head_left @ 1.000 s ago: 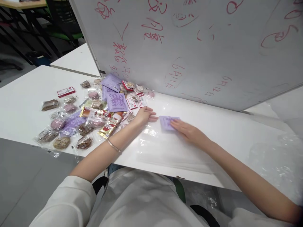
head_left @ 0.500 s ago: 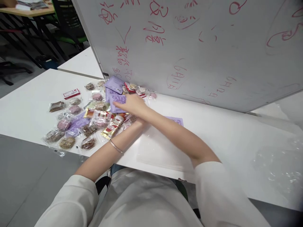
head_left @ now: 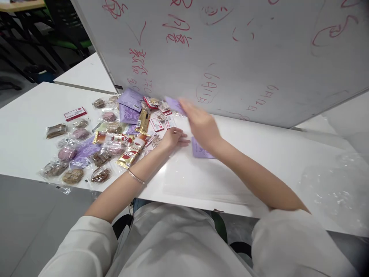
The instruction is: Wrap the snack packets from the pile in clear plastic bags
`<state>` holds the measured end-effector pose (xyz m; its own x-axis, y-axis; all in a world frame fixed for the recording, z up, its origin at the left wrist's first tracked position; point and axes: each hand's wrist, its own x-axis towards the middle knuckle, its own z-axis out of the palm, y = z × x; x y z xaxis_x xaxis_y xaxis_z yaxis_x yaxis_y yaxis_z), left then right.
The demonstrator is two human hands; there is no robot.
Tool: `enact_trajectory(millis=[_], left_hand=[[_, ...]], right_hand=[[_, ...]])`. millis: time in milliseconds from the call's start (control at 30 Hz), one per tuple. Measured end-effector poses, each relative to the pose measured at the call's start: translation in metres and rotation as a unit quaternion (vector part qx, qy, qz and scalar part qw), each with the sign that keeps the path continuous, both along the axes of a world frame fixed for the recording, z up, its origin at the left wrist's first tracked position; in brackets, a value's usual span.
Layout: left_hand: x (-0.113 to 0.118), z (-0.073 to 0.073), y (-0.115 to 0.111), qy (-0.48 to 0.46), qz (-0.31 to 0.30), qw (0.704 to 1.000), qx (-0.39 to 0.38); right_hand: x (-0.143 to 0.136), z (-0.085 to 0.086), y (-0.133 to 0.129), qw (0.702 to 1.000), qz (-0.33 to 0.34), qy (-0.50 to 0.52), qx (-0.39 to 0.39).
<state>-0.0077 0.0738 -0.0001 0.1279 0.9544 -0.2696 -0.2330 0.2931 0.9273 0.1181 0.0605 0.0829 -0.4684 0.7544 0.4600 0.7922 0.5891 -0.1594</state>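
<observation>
My right hand [head_left: 203, 125], slightly blurred, grips a purple packet [head_left: 173, 104] by its end and holds it above the table. Below that wrist, another purple packet [head_left: 200, 149] lies flat, partly covered by the forearm. My left hand [head_left: 173, 139] rests low at the right edge of the snack pile with its fingers stretched out and nothing visible in them. Red-and-white packets [head_left: 157, 124] lie just behind it. Gold coffee sachets [head_left: 132, 151] and more purple packets [head_left: 131, 99] sit to its left, among several clear-wrapped biscuits [head_left: 73, 176].
A whiteboard [head_left: 245, 77] with red writing stands along the table's back edge. Clear plastic sheeting [head_left: 201, 181] lies in front of me, and crumpled clear plastic [head_left: 337, 192] at the right. A chair [head_left: 66, 27] and a wooden desk [head_left: 20, 5] stand behind at the far left.
My right hand has lifted a purple packet off the pile and carried it to the right. My left hand, earlier hidden under the right arm, now shows. The view has shifted slightly.
</observation>
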Motion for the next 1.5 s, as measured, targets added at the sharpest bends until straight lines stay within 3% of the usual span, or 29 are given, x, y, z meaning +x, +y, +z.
enact_trajectory(millis=[67,200,267,333,400,500,567,633,733,800,1000,1200,1500], left_hand=[[0.002,0.005,-0.001,0.020,-0.021,0.998,-0.047],[0.003,0.016,-0.004,0.068,-0.015,0.997,-0.042],[0.000,0.022,-0.007,0.116,-0.013,0.993,-0.020],[-0.010,0.031,-0.012,0.219,-0.041,0.974,0.049],[-0.027,0.042,-0.020,0.361,-0.111,0.908,0.180],[-0.061,0.054,-0.038,0.493,-0.269,0.746,0.357],[-0.082,0.054,-0.049,0.511,-0.371,0.669,0.393],[-0.095,0.048,-0.058,0.517,-0.430,0.630,0.389],[-0.100,0.038,-0.063,0.512,-0.441,0.622,0.394],[-0.097,0.036,-0.063,0.496,-0.441,0.627,0.407],[-0.084,0.053,-0.065,0.434,-0.508,0.656,0.352],[-0.089,0.058,-0.058,0.376,-0.569,0.686,0.254],[-0.082,0.063,-0.060,0.378,-0.603,0.649,0.268]], right_hand=[[0.050,-0.024,-0.016,0.999,-0.013,0.031,0.031],[0.107,-0.072,-0.043,0.992,0.075,-0.009,-0.101],[0.121,-0.077,-0.052,0.983,0.095,-0.018,-0.158],[0.138,-0.068,-0.060,0.979,0.083,-0.010,-0.185],[0.165,-0.053,-0.073,0.980,0.044,0.004,-0.194],[0.213,-0.039,-0.104,0.971,-0.016,-0.003,-0.240],[0.238,-0.038,-0.128,0.954,-0.039,-0.003,-0.297],[0.251,-0.041,-0.148,0.933,-0.054,0.024,-0.355],[0.251,-0.048,-0.164,0.907,-0.071,0.089,-0.405],[0.244,-0.052,-0.165,0.905,-0.067,0.119,-0.403],[0.226,-0.057,-0.161,0.916,-0.027,0.188,-0.353],[0.235,-0.053,-0.159,0.895,0.033,0.150,-0.419],[0.248,-0.039,-0.154,0.874,0.082,0.110,-0.467]])
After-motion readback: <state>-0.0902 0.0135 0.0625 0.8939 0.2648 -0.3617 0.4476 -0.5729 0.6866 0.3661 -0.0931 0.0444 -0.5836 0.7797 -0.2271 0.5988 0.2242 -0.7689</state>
